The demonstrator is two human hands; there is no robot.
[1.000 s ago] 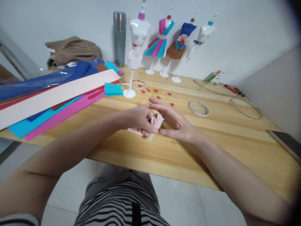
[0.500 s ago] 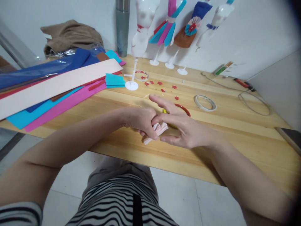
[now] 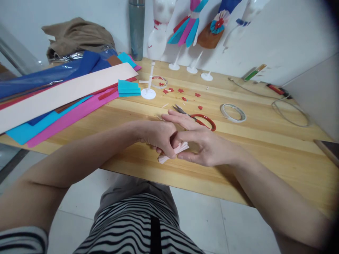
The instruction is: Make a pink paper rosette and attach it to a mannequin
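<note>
My left hand (image 3: 160, 137) is closed, its thumb pressing a small strip of pleated pale pink paper (image 3: 182, 146) against the curled fingers. The folds fan out at both ends of the strip. At the strip's right end, my right hand (image 3: 209, 143) has its thumb and index finger closed on the pleats, its other fingers stretched out toward the left hand. Part of the paper is hidden by the fingers. Just beyond the right hand lie scissors (image 3: 202, 120) with red handles, their blades pointing away to the left.
Coloured paper strips (image 3: 66, 90) are heaped at the left. White mannequin stands (image 3: 148, 93) line the back, some dressed in coloured paper. Small red paper flowers (image 3: 180, 90), a tape roll (image 3: 233, 113) and a cable (image 3: 291, 121) lie on the wooden table (image 3: 278, 162). A bottle (image 3: 137, 31) stands behind.
My right thumb and index finger have closed in on the pleated paper. More of the scissors shows beyond the right hand. The whole view has shifted slightly.
</note>
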